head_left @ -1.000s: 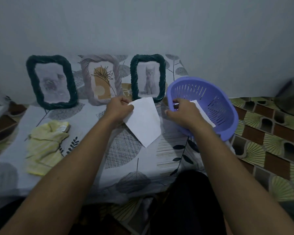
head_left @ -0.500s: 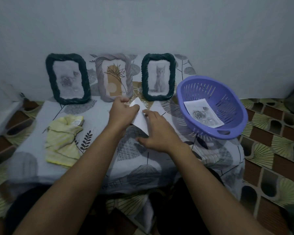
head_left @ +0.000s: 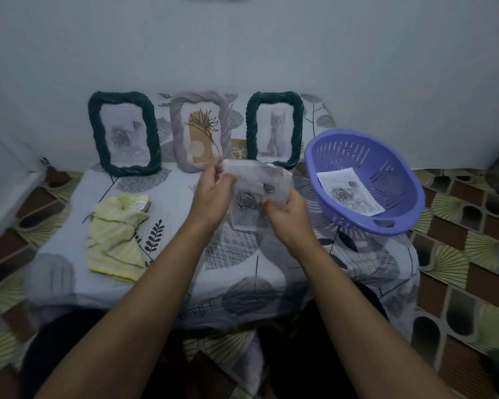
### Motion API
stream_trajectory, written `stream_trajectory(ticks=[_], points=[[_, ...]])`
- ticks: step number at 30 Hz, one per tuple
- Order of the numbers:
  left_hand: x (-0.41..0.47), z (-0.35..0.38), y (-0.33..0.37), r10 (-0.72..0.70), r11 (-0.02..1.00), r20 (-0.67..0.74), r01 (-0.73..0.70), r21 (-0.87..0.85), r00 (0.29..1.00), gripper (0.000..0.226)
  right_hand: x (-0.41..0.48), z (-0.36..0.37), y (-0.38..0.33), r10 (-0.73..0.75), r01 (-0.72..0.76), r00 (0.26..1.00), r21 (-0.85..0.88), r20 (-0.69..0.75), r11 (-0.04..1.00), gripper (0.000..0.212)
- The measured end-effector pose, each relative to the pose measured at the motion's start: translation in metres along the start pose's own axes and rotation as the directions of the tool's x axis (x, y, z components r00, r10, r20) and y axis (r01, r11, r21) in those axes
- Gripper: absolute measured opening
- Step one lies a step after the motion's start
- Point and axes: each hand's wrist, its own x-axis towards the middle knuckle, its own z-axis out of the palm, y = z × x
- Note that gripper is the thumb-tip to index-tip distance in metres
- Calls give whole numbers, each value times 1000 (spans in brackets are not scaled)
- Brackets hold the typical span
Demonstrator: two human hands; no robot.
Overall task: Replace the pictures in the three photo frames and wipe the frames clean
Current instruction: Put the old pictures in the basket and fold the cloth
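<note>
Tablecloth (head_left: 69,277) printed with grey leaves covers the low table in front of you, which stands against a pale wall. At its right end sits a purple slotted basket (head_left: 386,168), tipped toward you, with one rose print (head_left: 349,191) lying face up inside it. Along the back edge three frames lean upright in a row: a dark green frame (head_left: 94,133) on the left holding a faint rose picture, a grey frame (head_left: 176,133) in the middle with a line-drawn flower, and a second dark green frame (head_left: 251,131) on the right with a cat picture. A crumpled yellow cloth (head_left: 116,234) lies on the left part of the table, well apart from the frames.

You hold another rose print (head_left: 254,194) above the middle of the table, picture side toward you (it is blurred and looks slightly bent). Your left hand (head_left: 211,197) pinches its upper left edge with curled fingers, and your right hand (head_left: 288,217) pinches its lower right side. The sheet hangs in front of the grey and right-hand frames, touching neither.
</note>
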Motion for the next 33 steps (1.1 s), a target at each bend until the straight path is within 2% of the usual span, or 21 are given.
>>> stream_trajectory(ticks=[2, 3, 6, 7, 13, 17, 22, 26, 29, 33], points=[[-3, 3, -3, -22, 1000, 19, 22, 13, 1000, 77, 1, 0, -2, 17, -21, 999, 91, 47, 996, 28], [-5, 5, -5, -15, 1000, 24, 15, 7, 1000, 73, 1, -1, -2, 22, -29, 998, 115, 63, 993, 30], [-9, 12, -10, 49, 998, 49, -47, -43, 998, 36, 2, -2, -3, 40, -54, 996, 164, 85, 985, 32], [-10, 15, -11, 67, 996, 54, -64, -64, 996, 30, 2, -1, -2, 40, -50, 997, 160, 69, 986, 32], [-14, 25, -23, 116, 991, 49, -113, -74, 992, 32, 3, 2, 3, 6, 15, 995, 200, -104, 980, 31], [-16, 33, -29, 104, 994, 28, -103, -48, 994, 30, 5, 5, 5, -23, 43, 987, 127, -156, 991, 30], [-22, 41, -42, 98, 995, 27, -97, -14, 995, 41, 0, 4, 10, -12, 29, 984, 91, -176, 995, 27], [-15, 51, -22, 134, 991, 18, -134, -8, 991, 24, 7, -5, -5, -40, 49, 972, 31, -233, 998, 29], [-5, 64, 1, 204, 978, -4, -204, 47, 979, 21, 22, -21, -25, -51, 42, 950, -34, -309, 999, 24], [10, 90, 33, 151, 988, 5, -151, -24, 988, 23, 44, -58, -45, -23, -1, 940, -72, -339, 997, 33]])
